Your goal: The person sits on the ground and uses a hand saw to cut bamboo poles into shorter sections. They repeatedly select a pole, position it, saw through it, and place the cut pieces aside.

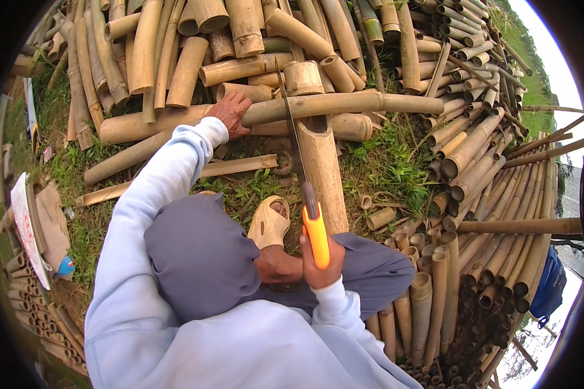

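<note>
The person's left hand (230,113) is closed palm-down over the near end of a long bamboo pole (344,104), grasping it and pressing it in place. This pole lies crosswise on top of a thicker upright-angled bamboo section (322,175), which serves as the rest; the two are touching where they cross. The right hand (319,262) is clenched around the orange handle (316,233) of a hand saw. The saw blade (293,129) runs from the handle up along the left side of the thick section and meets the pole just left of the crossing point, its tip extending beyond the pole toward the pile behind. Whether the teeth have entered the pole cannot be told. A foot in a tan sandal (270,222) is planted on the grass just left of the thick section's lower end, near the saw handle. The person wears a pale blue long-sleeved top and grey trousers, with the left knee raised below the sandal. Behind the pole, on the far side from the person, lies a heap of cut bamboo lengths (194,45) of mixed thickness. To the right of the thick section, a stack of thinner bamboo stems (474,259) shows its open cut ends. A short bamboo offcut (380,218) lies on the grass between the thick section and that stack.
</note>
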Available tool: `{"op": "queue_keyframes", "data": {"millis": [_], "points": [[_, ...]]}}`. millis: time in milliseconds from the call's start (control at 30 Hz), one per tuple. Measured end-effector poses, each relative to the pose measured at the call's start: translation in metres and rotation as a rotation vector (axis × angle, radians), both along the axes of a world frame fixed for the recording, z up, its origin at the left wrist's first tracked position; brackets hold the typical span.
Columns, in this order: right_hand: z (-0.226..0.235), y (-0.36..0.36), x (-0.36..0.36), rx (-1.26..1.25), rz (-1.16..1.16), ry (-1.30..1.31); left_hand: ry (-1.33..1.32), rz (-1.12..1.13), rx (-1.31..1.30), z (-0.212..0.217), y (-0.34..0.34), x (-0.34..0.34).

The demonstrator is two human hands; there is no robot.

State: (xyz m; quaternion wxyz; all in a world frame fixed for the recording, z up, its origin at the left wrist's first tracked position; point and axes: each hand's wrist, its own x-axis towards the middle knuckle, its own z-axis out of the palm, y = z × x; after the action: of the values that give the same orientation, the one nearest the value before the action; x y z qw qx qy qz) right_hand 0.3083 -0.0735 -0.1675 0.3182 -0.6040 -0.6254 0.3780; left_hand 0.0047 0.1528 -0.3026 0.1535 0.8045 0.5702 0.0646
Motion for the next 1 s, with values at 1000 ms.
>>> {"op": "queue_keyframes", "data": {"millis": [1000], "points": [[0.037, -0.035, 0.016, 0.027, 0.014, -0.036, 0.024, -0.007, 0.195, -0.009, -0.013, -0.002]]}}
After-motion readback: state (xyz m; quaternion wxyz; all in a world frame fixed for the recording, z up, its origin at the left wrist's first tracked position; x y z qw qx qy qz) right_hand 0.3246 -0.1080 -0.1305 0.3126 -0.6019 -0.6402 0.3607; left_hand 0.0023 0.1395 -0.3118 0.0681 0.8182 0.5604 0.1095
